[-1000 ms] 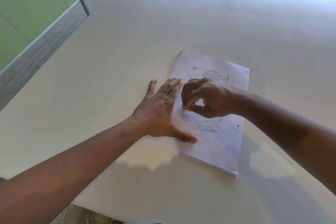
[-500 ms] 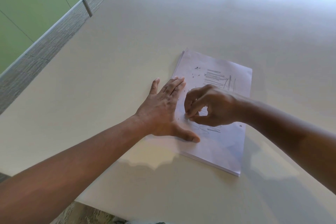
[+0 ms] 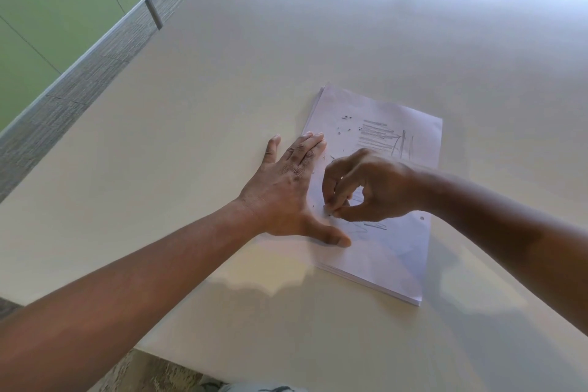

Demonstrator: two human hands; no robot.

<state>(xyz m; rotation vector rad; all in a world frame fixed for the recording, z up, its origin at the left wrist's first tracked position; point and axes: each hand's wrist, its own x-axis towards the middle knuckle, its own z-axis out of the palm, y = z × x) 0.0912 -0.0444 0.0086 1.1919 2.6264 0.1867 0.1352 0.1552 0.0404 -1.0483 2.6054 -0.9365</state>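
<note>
A person's bare forearms are reaching in from the bottom of the frame over a wide, smooth, cream-coloured table (image 3: 270,41) whose matt top is catching soft window glare. A thin, squared-off stack of paper (image 3: 391,264) is lying flat on the table right of centre, turned slightly askew, with its layered edges showing along the near side. The left hand (image 3: 286,197) is lying palm down across the stack's left edge, fingers straight and close together, thumb spread wide with its tip pressing on the sheet. The right hand (image 3: 369,188) is arching over the middle of the page, its curled fingers and thumb pinching a small pale object (image 3: 328,209) against the paper; it is possibly an eraser, though it is too small to tell for sure. Dark crumbs (image 3: 346,118) are lying scattered over the upper half of the sheet. Beside them, rows of grey pencil lines (image 3: 377,134) are running across the page, and a fainter scribble (image 3: 370,226) is showing just below the right hand. A round punched hole (image 3: 422,218) is sitting near the sheet's right edge. At the upper left, smooth green wall panels (image 3: 57,16) are meeting a grey, streaky-textured floor (image 3: 79,79), and a slim metal post (image 3: 154,14) is standing there.
</note>
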